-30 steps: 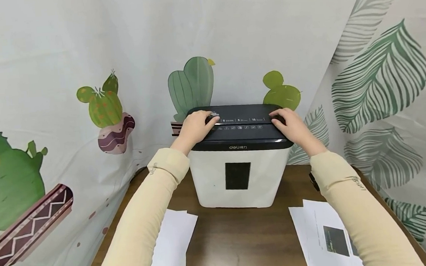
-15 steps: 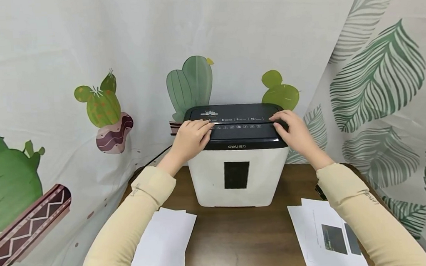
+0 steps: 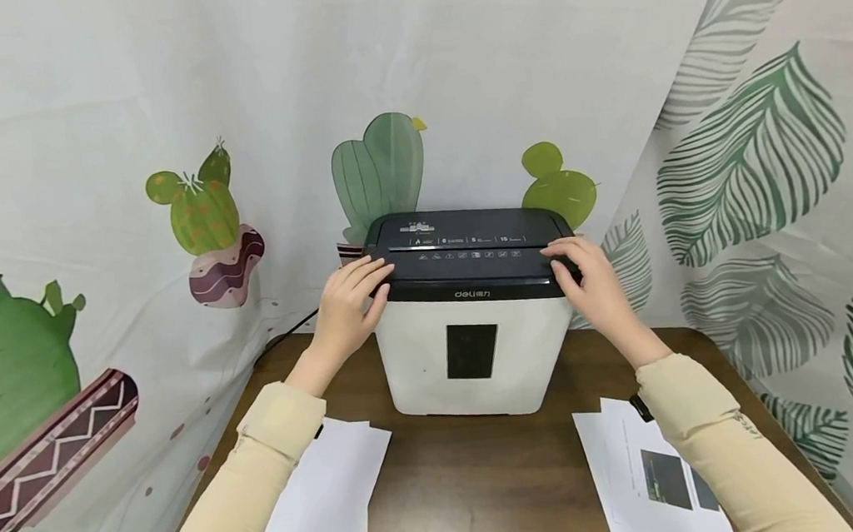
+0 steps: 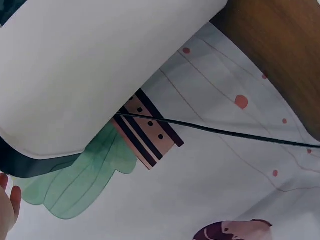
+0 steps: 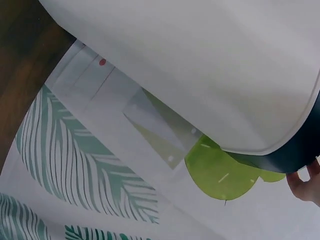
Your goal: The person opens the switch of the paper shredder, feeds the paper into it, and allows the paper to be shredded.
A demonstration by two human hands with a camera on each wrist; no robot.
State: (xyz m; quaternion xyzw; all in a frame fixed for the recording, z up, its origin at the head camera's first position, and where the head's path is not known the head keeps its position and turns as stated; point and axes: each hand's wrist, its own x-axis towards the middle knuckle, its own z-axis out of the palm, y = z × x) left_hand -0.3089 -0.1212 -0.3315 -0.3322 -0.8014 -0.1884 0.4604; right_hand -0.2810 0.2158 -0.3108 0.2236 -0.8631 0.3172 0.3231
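Observation:
A paper shredder point(image 3: 475, 354) with a white bin, a dark window and a black slotted top point(image 3: 472, 269) stands at the back of the table. At its front left corner my left hand point(image 3: 347, 306) rests its fingertips on the black top, fingers extended. My right hand point(image 3: 595, 282) touches the top's right edge, fingers laid over it and thumb lower down. In the right wrist view, fingertips of the right hand point(image 5: 305, 186) meet the dark rim. The left wrist view catches only a bit of the left hand point(image 4: 7, 210) beside the rim.
White paper sheets point(image 3: 325, 499) lie on the left of the brown table point(image 3: 481, 479); printed sheets point(image 3: 632, 484) lie on the right, partly under the sleeve. A black cord point(image 4: 210, 129) runs left from behind the shredder. A patterned curtain point(image 3: 456, 63) hangs behind.
My left hand has slid left and toward me along the shredder's top, from the left end of the slot to the front left corner. The right hand has stayed at the right edge, shifting slightly.

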